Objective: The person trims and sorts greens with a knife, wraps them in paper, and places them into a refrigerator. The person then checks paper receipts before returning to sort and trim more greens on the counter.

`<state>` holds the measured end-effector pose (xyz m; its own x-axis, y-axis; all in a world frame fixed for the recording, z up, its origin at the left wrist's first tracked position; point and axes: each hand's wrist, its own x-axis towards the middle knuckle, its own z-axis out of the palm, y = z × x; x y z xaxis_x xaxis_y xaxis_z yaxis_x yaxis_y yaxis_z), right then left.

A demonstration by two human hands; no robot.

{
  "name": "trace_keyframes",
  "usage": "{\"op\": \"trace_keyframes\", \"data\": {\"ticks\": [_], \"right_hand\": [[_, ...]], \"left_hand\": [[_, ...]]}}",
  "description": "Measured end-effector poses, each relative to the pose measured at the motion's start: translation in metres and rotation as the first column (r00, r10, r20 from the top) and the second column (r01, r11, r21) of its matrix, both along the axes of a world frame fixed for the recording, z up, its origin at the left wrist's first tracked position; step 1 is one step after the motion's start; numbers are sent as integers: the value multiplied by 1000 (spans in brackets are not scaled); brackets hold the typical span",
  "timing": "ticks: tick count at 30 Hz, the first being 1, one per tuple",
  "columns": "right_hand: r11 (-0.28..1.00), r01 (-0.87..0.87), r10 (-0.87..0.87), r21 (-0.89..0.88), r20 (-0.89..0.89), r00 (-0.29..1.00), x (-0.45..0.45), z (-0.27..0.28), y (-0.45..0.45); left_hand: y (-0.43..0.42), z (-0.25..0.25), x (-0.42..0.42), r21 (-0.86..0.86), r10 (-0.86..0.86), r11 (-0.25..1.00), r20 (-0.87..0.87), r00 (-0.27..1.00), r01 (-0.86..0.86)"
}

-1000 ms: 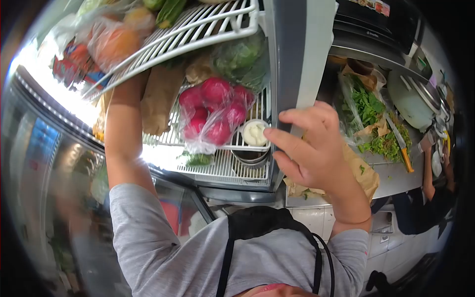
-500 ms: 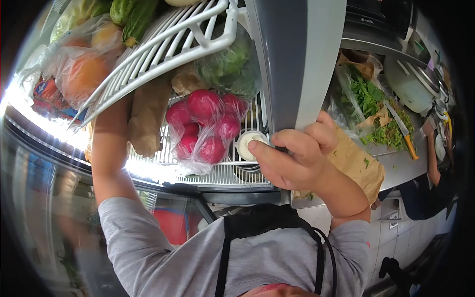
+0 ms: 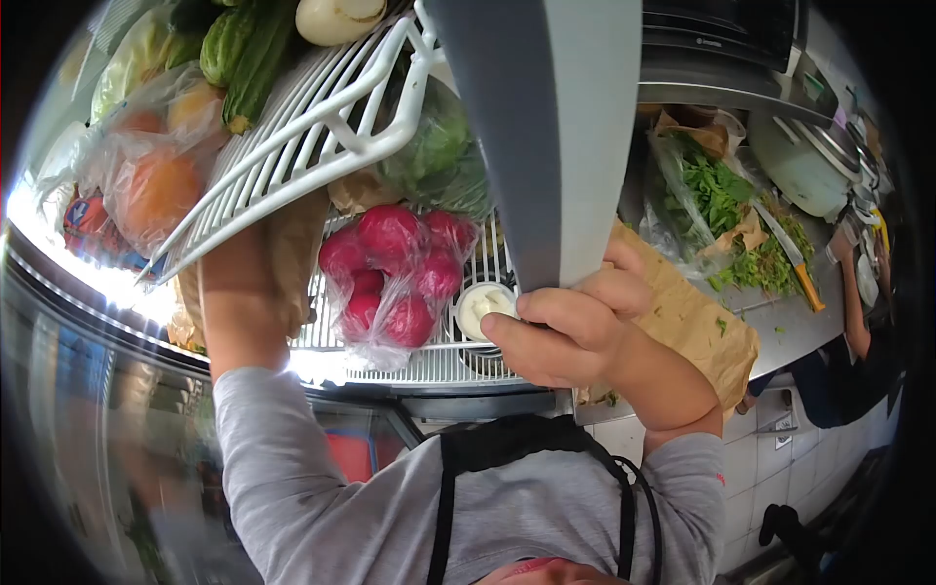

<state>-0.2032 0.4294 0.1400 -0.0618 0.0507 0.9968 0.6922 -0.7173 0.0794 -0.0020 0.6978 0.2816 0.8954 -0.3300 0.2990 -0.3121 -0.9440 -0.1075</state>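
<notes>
White tub, one, by right hand

We see the tub at the lower shelf's front right corner, right of the bagged vegetables; bagged greens lie behind them, a paper bag left. Right of the fridge wall, the tabletop carries a knife on loose greens.

Right of the right hand is a steel tabletop; farther ahead, a metal shelf borders a black appliance. Nearer the body, pale floor tiles show. Left of the left arm, harsh white light edges reflective glass.
</notes>
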Motion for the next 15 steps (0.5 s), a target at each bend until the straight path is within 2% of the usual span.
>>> {"op": "trace_keyframes", "data": {"ticks": [4, 9, 11, 15], "right_hand": [[1000, 27, -28, 10, 40, 999, 4, -2, 0], [997, 58, -58, -44, 5, 998, -1, 4, -2], [996, 71, -71, -61, 12, 997, -1, 6, -4], [989, 122, -119, -89, 36, 992, 0, 5, -5]], "left_hand": [[-1, 10, 28, -16, 12, 1000, 26, 1000, -12], [3, 17, 37, -67, -17, 997, 108, 994, 25], [9, 17, 29, -103, -63, 991, 185, 981, 83], [26, 12, -10, -92, -303, 920, 448, 841, 380]]}}
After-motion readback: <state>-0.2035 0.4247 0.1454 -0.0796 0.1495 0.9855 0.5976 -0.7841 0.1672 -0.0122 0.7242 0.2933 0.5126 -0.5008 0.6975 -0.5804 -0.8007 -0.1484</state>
